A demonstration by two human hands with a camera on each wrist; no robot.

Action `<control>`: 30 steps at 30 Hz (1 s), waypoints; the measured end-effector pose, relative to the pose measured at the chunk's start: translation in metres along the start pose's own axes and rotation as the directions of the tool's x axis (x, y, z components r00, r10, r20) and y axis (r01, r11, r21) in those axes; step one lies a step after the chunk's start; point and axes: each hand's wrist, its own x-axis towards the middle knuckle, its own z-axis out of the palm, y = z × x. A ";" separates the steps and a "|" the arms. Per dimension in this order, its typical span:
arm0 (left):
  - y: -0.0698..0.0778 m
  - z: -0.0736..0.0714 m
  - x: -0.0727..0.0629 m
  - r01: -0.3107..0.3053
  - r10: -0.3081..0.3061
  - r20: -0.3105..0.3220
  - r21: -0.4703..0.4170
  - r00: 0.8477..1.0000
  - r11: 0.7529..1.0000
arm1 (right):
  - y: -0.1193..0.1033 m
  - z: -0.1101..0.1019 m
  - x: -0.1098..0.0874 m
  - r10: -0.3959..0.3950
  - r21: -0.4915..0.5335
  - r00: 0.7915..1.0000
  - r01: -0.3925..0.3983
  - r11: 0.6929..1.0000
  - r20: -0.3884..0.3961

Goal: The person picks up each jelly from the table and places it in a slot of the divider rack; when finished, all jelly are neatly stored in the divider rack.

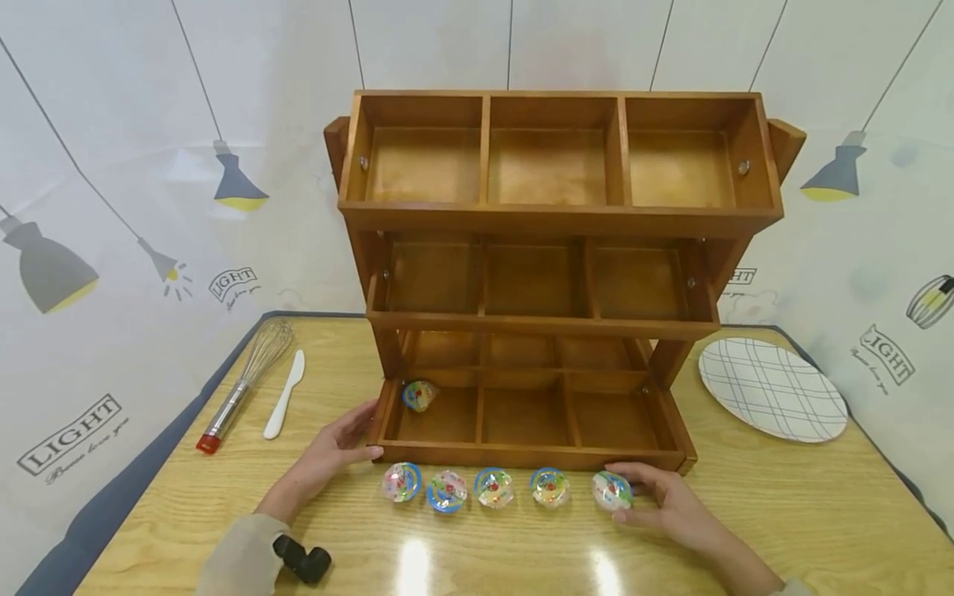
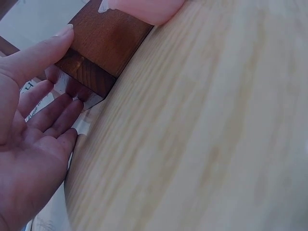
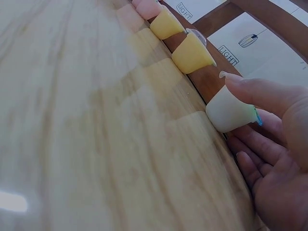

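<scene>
A brown wooden tiered rack [image 1: 559,219] with divided compartments stands in the middle of the table. My left hand [image 1: 328,455] holds its lower left front corner, thumb at the front and fingers along the side. At the right end of a row of small jelly cups, my right hand [image 1: 671,505] grips a white jelly cup [image 3: 228,113] between thumb and fingers. To its left sit two yellow jelly cups [image 3: 192,53] and two pink ones [image 3: 148,8], in front of the rack. One more jelly cup [image 1: 420,396] lies in the bottom tier's left compartment.
A whisk [image 1: 248,382] with a red handle end and a white plastic knife [image 1: 285,396] lie on the left of the table. At the right is a white checked plate [image 1: 773,389]. Printed cloth [image 1: 149,331] surrounds the table's back and sides.
</scene>
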 end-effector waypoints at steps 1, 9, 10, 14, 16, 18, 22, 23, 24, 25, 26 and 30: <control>0.000 0.000 0.000 -0.002 0.002 0.001 -0.001 1.000 1.000 | 0.000 0.000 0.000 0.001 -0.002 1.000 -0.001 1.000 0.000; 0.001 0.000 0.000 -0.016 0.016 0.002 -0.025 1.000 1.000 | -0.001 0.002 0.000 0.001 -0.010 1.000 -0.001 1.000 -0.013; 0.001 0.000 0.000 -0.015 0.015 0.002 -0.023 1.000 1.000 | -0.001 0.002 0.000 0.005 -0.014 1.000 -0.005 1.000 -0.016; 0.001 0.000 -0.001 -0.005 0.006 0.003 -0.007 1.000 1.000 | -0.003 0.004 0.000 0.017 -0.046 0.999 -0.018 0.999 -0.029; 0.001 0.000 -0.001 0.001 -0.001 0.004 0.001 1.000 1.000 | -0.004 0.004 -0.001 0.013 -0.065 0.999 -0.016 0.998 -0.035; 0.001 0.000 -0.001 0.009 -0.009 0.003 0.003 1.000 1.000 | -0.006 0.004 -0.001 0.001 -0.075 0.999 -0.005 0.997 -0.047; 0.001 0.002 0.000 0.018 -0.018 0.001 -0.012 1.000 1.000 | -0.013 0.001 0.001 -0.035 -0.071 0.997 0.030 0.997 -0.075; 0.001 0.002 0.000 0.017 -0.017 0.003 -0.016 1.000 1.000 | -0.016 0.001 0.003 -0.050 -0.068 0.996 0.045 0.997 -0.079; 0.001 0.003 0.000 0.015 -0.015 0.005 -0.019 1.000 1.000 | -0.020 0.001 0.005 -0.060 -0.069 0.995 0.055 0.996 -0.082; 0.001 0.003 0.000 0.013 -0.013 0.007 -0.021 1.000 1.000 | -0.025 0.001 0.008 -0.072 -0.069 0.994 0.067 0.995 -0.080; 0.001 0.003 0.000 0.013 -0.013 0.008 -0.019 1.000 1.000 | -0.029 0.002 0.011 -0.079 -0.077 0.994 0.073 0.994 -0.079; 0.003 0.002 -0.001 0.009 -0.008 0.012 -0.015 1.000 1.000 | -0.048 0.009 0.035 -0.099 -0.093 0.994 0.093 0.991 -0.056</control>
